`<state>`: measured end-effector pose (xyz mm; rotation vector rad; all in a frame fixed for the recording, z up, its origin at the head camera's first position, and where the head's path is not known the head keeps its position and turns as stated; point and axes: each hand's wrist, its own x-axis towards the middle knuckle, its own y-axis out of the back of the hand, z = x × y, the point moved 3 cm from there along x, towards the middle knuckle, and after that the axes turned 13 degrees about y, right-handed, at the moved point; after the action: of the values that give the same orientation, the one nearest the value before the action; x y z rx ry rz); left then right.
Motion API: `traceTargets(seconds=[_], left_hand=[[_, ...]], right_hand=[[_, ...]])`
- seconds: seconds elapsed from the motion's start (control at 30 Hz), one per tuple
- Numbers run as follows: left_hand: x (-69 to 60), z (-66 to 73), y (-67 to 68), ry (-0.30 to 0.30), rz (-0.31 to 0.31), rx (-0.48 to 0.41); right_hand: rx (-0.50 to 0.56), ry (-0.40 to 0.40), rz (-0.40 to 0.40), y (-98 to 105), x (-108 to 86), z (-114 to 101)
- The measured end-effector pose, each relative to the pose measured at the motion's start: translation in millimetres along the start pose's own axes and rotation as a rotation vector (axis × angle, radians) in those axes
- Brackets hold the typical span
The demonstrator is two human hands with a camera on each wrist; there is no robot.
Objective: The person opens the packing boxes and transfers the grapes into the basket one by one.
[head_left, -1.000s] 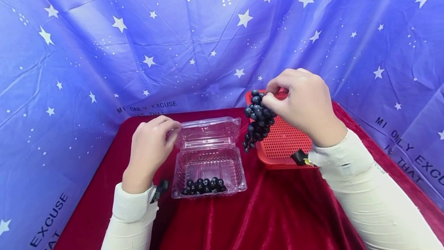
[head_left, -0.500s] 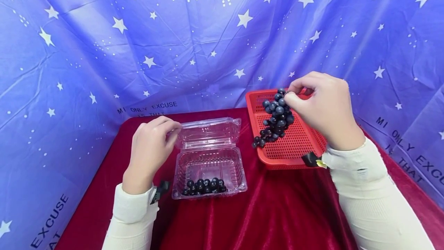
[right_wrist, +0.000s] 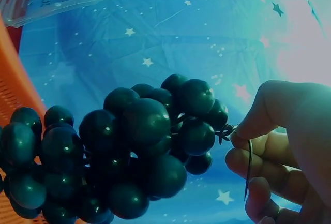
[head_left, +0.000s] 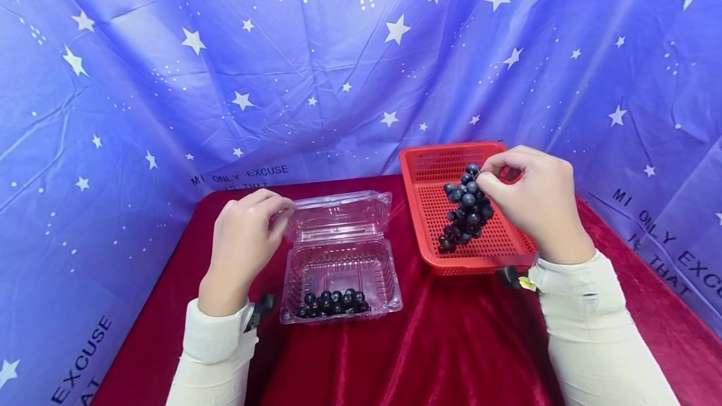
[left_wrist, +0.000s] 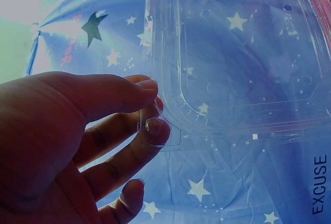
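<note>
My right hand point(head_left: 533, 196) pinches the stem of a bunch of dark grapes point(head_left: 468, 205) between thumb and fingers. The bunch hangs over the red basket point(head_left: 420, 224); whether its lowest grapes touch the basket floor I cannot tell. In the right wrist view the stem end point(right_wrist: 248, 167) passes between the fingers. My left hand point(head_left: 245, 246) pinches the corner of the raised clear lid point(left_wrist: 243, 79). That lid belongs to a hinged plastic box point(head_left: 390, 262), which stands open in front of it. Dark grapes point(head_left: 335, 303) lie along the near side of the box.
A dark red velvet cloth point(head_left: 389, 362) covers the table under both containers. A blue curtain with white stars point(head_left: 316, 49) hangs close behind and on both sides. The basket stands right of the box, with a strip of cloth between them.
My right hand has moved right and then down with the grape bunch, from beside the basket's left edge to over its middle. The left hand and lid have stayed in place.
</note>
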<state>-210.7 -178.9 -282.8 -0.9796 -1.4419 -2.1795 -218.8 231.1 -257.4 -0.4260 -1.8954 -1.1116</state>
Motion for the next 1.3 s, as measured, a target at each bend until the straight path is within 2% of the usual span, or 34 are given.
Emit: traceTargets(seconds=[0.23, 0.43, 0.8, 1.13, 1.3], left_hand=[[-0.1, -0.7, -0.2, -0.002, 0.000, 0.003], [-0.5, -0.4, 0.5, -0.003, -0.001, 0.000], [-1.6, 1.9, 3.4, -0.014, 0.007, -0.002], [-1.8, 2.1, 2.1, 0.000, -0.004, 0.000], [-1.8, 1.9, 2.3, -0.002, -0.001, 0.000]], right_hand=[[0.026, -0.035, -0.032, -11, -16.4, 9], [0.004, -0.047, -0.078, -16, -22.9, 14], [-0.039, -0.151, -0.271, -17, -28.5, 23], [-0.072, -0.187, -0.431, -20, -33.9, 38], [-0.078, -0.207, -0.478, -20, -35.4, 43]])
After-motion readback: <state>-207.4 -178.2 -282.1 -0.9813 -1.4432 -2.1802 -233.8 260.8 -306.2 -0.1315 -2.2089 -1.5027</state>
